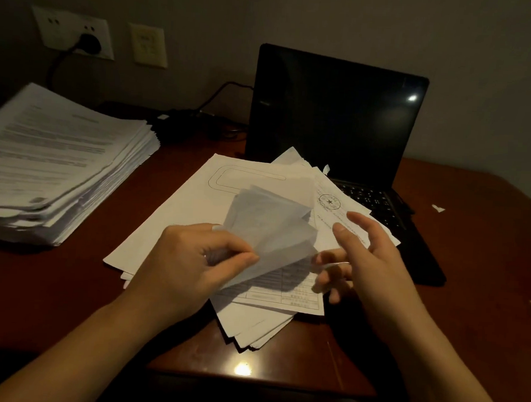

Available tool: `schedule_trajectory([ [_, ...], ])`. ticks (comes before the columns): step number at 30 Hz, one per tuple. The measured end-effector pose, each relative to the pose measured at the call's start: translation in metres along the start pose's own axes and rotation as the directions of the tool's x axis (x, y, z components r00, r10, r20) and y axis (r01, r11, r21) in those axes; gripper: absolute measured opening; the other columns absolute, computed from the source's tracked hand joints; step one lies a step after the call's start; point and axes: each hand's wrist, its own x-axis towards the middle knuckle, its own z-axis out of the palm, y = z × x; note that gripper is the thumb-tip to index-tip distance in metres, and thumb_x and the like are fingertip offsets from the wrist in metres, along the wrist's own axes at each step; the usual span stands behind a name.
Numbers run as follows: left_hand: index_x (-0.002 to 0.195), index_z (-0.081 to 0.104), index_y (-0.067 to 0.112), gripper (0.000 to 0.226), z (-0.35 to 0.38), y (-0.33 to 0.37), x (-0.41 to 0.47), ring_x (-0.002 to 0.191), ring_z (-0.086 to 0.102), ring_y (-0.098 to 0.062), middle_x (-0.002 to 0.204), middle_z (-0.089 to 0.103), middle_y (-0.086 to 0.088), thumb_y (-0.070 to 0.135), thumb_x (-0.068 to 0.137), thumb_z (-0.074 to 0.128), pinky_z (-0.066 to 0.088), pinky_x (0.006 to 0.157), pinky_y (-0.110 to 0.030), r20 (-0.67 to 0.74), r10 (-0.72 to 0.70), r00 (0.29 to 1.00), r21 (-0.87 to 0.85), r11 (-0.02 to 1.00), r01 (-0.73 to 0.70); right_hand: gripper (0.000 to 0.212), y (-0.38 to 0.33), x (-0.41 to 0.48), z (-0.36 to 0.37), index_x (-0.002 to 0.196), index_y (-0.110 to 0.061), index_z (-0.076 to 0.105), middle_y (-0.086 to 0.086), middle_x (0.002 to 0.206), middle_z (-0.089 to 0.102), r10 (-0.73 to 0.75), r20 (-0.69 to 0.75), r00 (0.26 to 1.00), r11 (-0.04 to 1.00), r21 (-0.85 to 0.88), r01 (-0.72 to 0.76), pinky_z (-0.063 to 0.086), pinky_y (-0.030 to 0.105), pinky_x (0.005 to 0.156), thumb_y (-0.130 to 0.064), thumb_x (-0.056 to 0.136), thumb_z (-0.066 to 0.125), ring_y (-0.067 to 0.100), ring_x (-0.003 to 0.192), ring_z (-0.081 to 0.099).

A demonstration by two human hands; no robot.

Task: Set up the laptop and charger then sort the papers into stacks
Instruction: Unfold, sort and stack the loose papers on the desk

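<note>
- The left hand [204, 259] pinches a thin, see-through slip [272, 229] between thumb and curled fingers and holds it lifted off the papers below.
- The right hand [375, 260] has its fingers spread and loosely bent at the slip's right edge. Whether they touch it I cannot tell.
- Under both hands a loose pile [195, 215] lies fanned on the desk [65, 297], its far sheets overlapping the laptop keyboard.
- The laptop [335, 112] stands open with a dark screen just behind the pile.
- A tall stack [52, 163] sits at the left, well apart from the pile.
- The charger [176, 117] lies behind the stack, and its plug sits in the wall socket [72, 33].
- Judgement: setup looks finished and sorting is in hand. The next move calls for deciding which stack the slip joins and laying it down flat, with care because it looks flimsy.
</note>
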Motion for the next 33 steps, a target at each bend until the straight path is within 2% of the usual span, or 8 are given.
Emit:
schedule_trajectory([
  [8, 0.072, 0.078, 0.034, 0.019, -0.008, 0.01, 0.004, 0.076, 0.066, -0.012, 0.073, 0.072, 0.011, 0.049, 0.064, 0.069, 0.057, 0.061, -0.021, -0.039, -0.258, 0.965, -0.351, 0.908, 0.228, 0.051, -0.001, 0.018, 0.006, 0.143, -0.034, 0.044, 0.002, 0.071, 0.06, -0.121, -0.17, 0.978, 0.974, -0.21, 0.084, 0.051, 0.039, 0.066, -0.05, 0.096, 0.058, 0.012, 0.068, 0.06],
  [11, 0.071, 0.078, 0.034, 0.016, -0.008, 0.009, 0.004, 0.08, 0.066, -0.007, 0.075, 0.072, 0.015, 0.047, 0.066, 0.07, 0.056, 0.061, -0.018, -0.044, -0.271, 0.962, -0.362, 0.901, 0.237, 0.047, -0.005, 0.02, 0.008, 0.141, -0.037, 0.044, 0.002, 0.074, 0.067, -0.058, -0.148, 0.987, 0.985, -0.17, 0.032, 0.045, 0.029, 0.056, -0.051, 0.097, 0.056, 0.013, 0.067, 0.061],
  [17, 0.084, 0.071, 0.041, 0.014, -0.001, 0.004, 0.0, 0.091, 0.066, -0.004, 0.09, 0.069, 0.025, 0.055, 0.085, 0.068, 0.057, 0.064, -0.018, -0.095, -0.132, 0.987, -0.22, 0.97, 0.108, 0.065, -0.01, 0.019, 0.016, 0.148, -0.038, 0.033, 0.009, 0.085, 0.075, 0.058, -0.013, 0.998, 0.993, -0.106, -0.059, 0.048, 0.028, 0.045, -0.039, 0.094, 0.068, 0.022, 0.061, 0.065],
  [21, 0.097, 0.072, 0.039, 0.02, 0.004, 0.003, 0.0, 0.093, 0.067, -0.001, 0.097, 0.07, 0.024, 0.051, 0.085, 0.062, 0.055, 0.066, -0.014, -0.039, -0.045, 0.998, -0.203, 0.979, 0.036, 0.058, -0.007, 0.025, 0.019, 0.151, -0.037, 0.031, 0.018, 0.095, 0.074, 0.106, 0.006, 0.994, 0.985, 0.134, -0.106, 0.056, 0.039, 0.052, -0.041, 0.099, 0.058, 0.029, 0.07, 0.069],
  [24, 0.114, 0.065, 0.047, 0.032, 0.003, -0.001, -0.001, 0.109, 0.061, 0.005, 0.115, 0.063, 0.03, 0.054, 0.083, 0.064, 0.056, 0.079, -0.014, -0.009, -0.101, 0.995, -0.239, 0.966, 0.096, 0.068, -0.006, 0.029, 0.015, 0.152, -0.037, 0.03, 0.013, 0.126, 0.065, 0.092, -0.031, 0.995, 0.993, -0.067, -0.094, 0.06, 0.039, 0.06, -0.029, 0.095, 0.067, 0.026, 0.098, 0.07],
  [28, 0.14, 0.022, 0.07, 0.086, 0.004, 0.0, -0.001, 0.111, 0.051, 0.014, 0.117, 0.042, 0.048, 0.022, 0.089, 0.073, 0.057, 0.076, -0.015, 0.118, -0.121, 0.986, -0.225, 0.964, 0.145, 0.085, -0.001, 0.028, 0.009, 0.153, -0.039, 0.024, 0.012, 0.086, 0.076, 0.046, -0.017, 0.999, 0.962, -0.268, -0.049, 0.063, 0.048, 0.073, -0.006, 0.091, 0.071, 0.028, 0.079, 0.076],
  [30, 0.143, 0.002, 0.069, 0.107, 0.005, -0.003, -0.001, 0.107, 0.057, 0.005, 0.115, 0.051, 0.039, 0.015, 0.087, 0.075, 0.057, 0.073, -0.015, 0.171, -0.143, 0.975, -0.19, 0.966, 0.175, 0.084, -0.001, 0.024, 0.002, 0.154, -0.036, 0.025, 0.016, 0.083, 0.073, -0.02, -0.07, 0.997, 0.935, -0.354, -0.006, 0.062, 0.045, 0.074, -0.006, 0.091, 0.07, 0.03, 0.079, 0.074],
  [33, 0.141, 0.041, 0.051, 0.066, 0.009, -0.006, -0.001, 0.1, 0.061, -0.004, 0.105, 0.06, 0.026, 0.021, 0.089, 0.069, 0.057, 0.07, -0.016, 0.212, -0.105, 0.972, -0.099, 0.987, 0.128, 0.076, -0.002, 0.017, -0.017, 0.153, -0.034, 0.031, 0.017, 0.082, 0.068, -0.101, -0.153, 0.983, 0.923, -0.383, 0.036, 0.058, 0.032, 0.057, -0.007, 0.093, 0.068, 0.025, 0.071, 0.071],
])
